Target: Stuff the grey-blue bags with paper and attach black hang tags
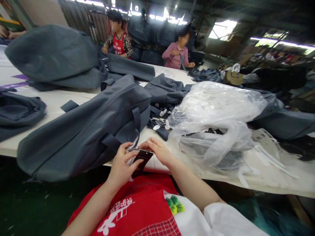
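Observation:
A black hang tag [142,161] with small pale print is held close in front of me, at the table's front edge. My left hand [124,161] is closed on it, thumb across its face. With bent fingers, my right hand [157,149] is at the tag's top edge, where a thin dark cord shows; its fingertips are partly hidden. Just beyond lies a large dark blue-grey bag [93,127] on its side, its long zipper facing up. One of its strap handles [136,121] runs down toward my fingers.
Clear plastic wrapping [219,101] covers a pile on the right. Straps with white tags [159,126] lie mid-table. Another bulky bag [56,55] stands at the far left. Two people, one in a red apron [118,44], one in a pink top [176,54], are across the table.

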The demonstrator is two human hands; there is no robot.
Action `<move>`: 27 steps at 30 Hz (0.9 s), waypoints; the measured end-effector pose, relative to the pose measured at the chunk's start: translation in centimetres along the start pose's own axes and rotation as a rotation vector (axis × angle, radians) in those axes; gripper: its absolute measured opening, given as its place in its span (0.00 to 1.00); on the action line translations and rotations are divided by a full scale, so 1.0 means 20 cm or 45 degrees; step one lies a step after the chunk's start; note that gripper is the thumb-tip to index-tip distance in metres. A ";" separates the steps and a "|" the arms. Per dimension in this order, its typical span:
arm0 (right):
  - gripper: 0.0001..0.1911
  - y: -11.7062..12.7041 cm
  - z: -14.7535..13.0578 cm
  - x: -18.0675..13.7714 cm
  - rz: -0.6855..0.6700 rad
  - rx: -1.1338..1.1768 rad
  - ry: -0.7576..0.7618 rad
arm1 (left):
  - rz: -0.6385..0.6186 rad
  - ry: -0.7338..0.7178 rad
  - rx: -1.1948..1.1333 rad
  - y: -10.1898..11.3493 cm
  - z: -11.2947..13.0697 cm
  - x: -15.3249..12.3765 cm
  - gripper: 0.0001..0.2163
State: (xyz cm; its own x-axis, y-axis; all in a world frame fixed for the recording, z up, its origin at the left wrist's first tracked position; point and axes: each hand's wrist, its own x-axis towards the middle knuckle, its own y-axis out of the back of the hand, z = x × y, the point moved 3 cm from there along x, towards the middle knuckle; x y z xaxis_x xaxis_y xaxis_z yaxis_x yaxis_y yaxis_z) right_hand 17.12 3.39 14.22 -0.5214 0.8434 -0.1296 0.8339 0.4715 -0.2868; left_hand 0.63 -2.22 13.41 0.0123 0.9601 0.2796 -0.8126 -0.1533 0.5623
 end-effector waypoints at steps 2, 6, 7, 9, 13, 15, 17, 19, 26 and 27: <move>0.18 0.00 0.00 0.00 -0.002 0.014 -0.005 | -0.038 0.036 0.009 0.00 -0.01 0.01 0.08; 0.18 0.02 0.03 0.02 0.065 -0.049 0.031 | -0.258 0.228 -0.078 -0.03 -0.02 0.03 0.09; 0.18 0.03 0.04 0.03 0.118 -0.093 0.059 | -0.257 0.280 -0.069 -0.02 -0.03 0.03 0.10; 0.18 0.05 0.07 0.04 0.267 -0.216 0.139 | -0.229 0.351 -0.047 -0.02 -0.02 0.03 0.12; 0.19 0.10 0.09 0.05 0.557 -0.374 0.284 | -0.245 0.394 -0.005 -0.03 -0.01 0.03 0.14; 0.19 0.12 0.07 0.04 0.598 -0.346 0.332 | -0.274 0.402 0.018 -0.03 0.00 0.04 0.13; 0.18 0.14 0.04 0.04 0.540 -0.272 0.356 | -0.286 0.407 0.030 -0.02 0.00 0.04 0.13; 0.17 0.14 0.00 0.05 0.442 -0.158 0.352 | -0.300 0.413 -0.004 0.00 0.00 0.04 0.15; 0.17 0.12 -0.04 0.08 0.493 -0.116 0.367 | -0.660 0.619 -0.566 -0.04 0.03 0.00 0.16; 0.17 0.11 -0.03 0.08 0.532 -0.162 0.354 | -0.684 0.621 -0.588 -0.05 0.04 0.00 0.15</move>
State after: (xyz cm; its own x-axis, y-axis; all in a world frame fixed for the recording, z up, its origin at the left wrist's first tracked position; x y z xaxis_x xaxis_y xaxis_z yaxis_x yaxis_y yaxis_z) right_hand 18.26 5.86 14.01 -0.0861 0.9949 0.0535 0.9852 0.0930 -0.1443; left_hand 1.87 -2.35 13.50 0.2974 0.8845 -0.3593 -0.9253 0.3598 0.1199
